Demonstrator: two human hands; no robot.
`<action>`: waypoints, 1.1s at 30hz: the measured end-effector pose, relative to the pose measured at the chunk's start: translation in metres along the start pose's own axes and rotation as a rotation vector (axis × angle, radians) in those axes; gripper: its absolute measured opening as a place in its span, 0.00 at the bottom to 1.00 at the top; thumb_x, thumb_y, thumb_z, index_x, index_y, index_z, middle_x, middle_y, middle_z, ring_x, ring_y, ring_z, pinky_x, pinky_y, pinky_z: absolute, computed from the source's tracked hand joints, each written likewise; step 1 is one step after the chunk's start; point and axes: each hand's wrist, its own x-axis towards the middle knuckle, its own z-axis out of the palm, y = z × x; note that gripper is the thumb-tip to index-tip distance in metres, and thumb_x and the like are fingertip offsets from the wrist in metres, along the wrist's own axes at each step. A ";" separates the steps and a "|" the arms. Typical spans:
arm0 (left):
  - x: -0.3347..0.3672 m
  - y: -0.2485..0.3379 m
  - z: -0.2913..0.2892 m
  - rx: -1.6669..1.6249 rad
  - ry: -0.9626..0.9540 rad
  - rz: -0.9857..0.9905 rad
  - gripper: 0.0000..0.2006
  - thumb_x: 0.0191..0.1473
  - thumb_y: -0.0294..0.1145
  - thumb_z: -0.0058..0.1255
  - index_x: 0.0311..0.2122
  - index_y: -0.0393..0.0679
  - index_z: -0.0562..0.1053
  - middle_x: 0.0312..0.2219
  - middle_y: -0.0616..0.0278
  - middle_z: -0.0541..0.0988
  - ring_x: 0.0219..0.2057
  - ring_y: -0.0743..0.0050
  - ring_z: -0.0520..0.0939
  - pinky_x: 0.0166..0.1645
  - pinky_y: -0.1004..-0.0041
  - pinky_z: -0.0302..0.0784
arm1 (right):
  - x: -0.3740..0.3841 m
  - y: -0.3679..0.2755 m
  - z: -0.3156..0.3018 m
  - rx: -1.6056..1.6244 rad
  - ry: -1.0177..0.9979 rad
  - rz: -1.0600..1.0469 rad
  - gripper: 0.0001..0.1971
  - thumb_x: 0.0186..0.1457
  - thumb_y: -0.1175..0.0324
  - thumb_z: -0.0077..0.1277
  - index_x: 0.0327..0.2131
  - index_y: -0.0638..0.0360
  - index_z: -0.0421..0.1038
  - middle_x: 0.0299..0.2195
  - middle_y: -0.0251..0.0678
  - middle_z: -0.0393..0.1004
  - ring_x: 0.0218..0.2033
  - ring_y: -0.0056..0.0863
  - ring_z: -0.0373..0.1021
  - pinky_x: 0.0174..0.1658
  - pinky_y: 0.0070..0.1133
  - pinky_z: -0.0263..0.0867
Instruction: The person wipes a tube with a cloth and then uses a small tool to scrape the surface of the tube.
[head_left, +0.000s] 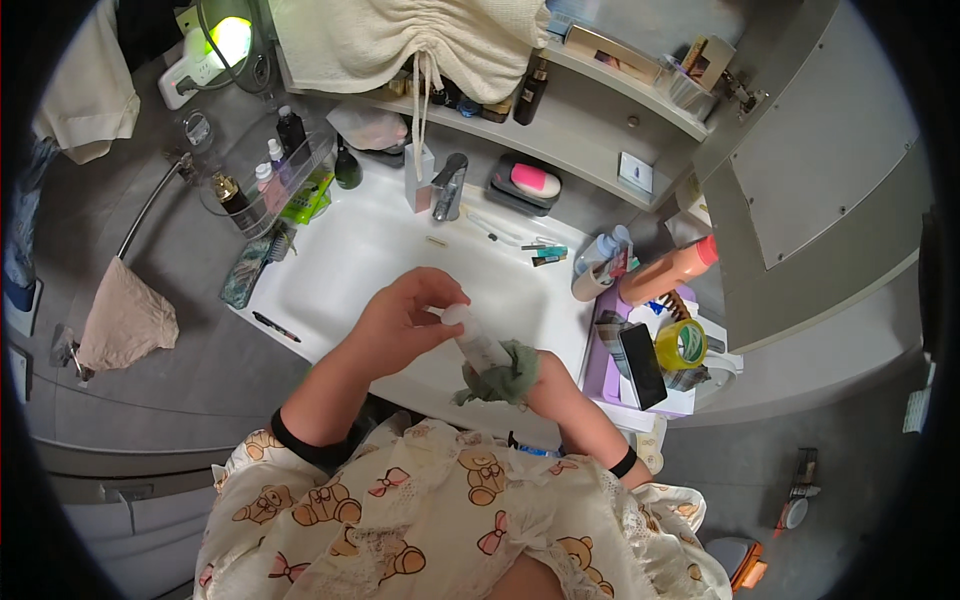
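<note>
Right here over the sink [330, 265], my left hand [405, 312] is pinching, thumb and finger together, at the top of a small white bottle [483, 348], which is tilting above the front of the basin. My right hand [543, 385] is reaching in to its lower end, where a bunched green cloth [512, 375] is wrapping round and hiding that end; it's covering my fingers too, so I can't tell how tightly they're closing. Look right: a black phone [642, 366] is leaning near a yellow tape roll [682, 344], both crowding the purple box [602, 375], with an orange bottle [668, 272] lying tilted just behind. Above them, the cabinet door [830, 150] is hanging open. Up at the back, the faucet [450, 188] is standing near a pink-and-white soap [535, 180], while a cream curtain [420, 45] is blocking part of the shelf [590, 150]. Over left, a pen [275, 327] is lying on the rim, and a brush [278, 245] is resting near the corner.
</note>
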 end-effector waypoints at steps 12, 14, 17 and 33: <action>-0.011 0.006 -0.038 -0.022 0.066 -0.024 0.15 0.41 0.14 0.53 0.36 0.39 0.66 0.36 0.63 0.69 0.39 0.74 0.74 0.42 0.76 0.75 | 0.022 0.004 0.002 0.258 0.506 -0.118 0.10 0.48 0.77 0.50 0.36 0.66 0.65 0.32 0.36 0.71 0.29 0.22 0.69 0.32 0.17 0.67; -0.013 0.004 -0.046 0.044 0.022 0.008 0.14 0.40 0.14 0.53 0.35 0.39 0.67 0.34 0.64 0.69 0.38 0.75 0.74 0.41 0.76 0.75 | 0.027 0.002 0.005 0.342 0.577 -0.263 0.10 0.49 0.75 0.51 0.36 0.66 0.65 0.32 0.37 0.71 0.29 0.23 0.69 0.32 0.18 0.68; -0.013 0.008 -0.054 0.029 0.015 0.053 0.14 0.40 0.14 0.54 0.33 0.39 0.67 0.31 0.66 0.67 0.37 0.76 0.74 0.40 0.76 0.75 | 0.029 -0.009 0.010 0.431 0.562 -0.237 0.12 0.50 0.72 0.51 0.38 0.64 0.64 0.35 0.38 0.70 0.34 0.26 0.69 0.37 0.22 0.68; -0.005 0.037 -0.083 0.141 -0.169 0.120 0.13 0.36 0.16 0.58 0.30 0.39 0.70 0.30 0.66 0.66 0.31 0.80 0.76 0.37 0.81 0.76 | 0.043 -0.027 0.023 -0.173 0.877 -0.375 0.07 0.51 0.76 0.41 0.34 0.66 0.66 0.25 0.33 0.71 0.27 0.21 0.67 0.30 0.16 0.64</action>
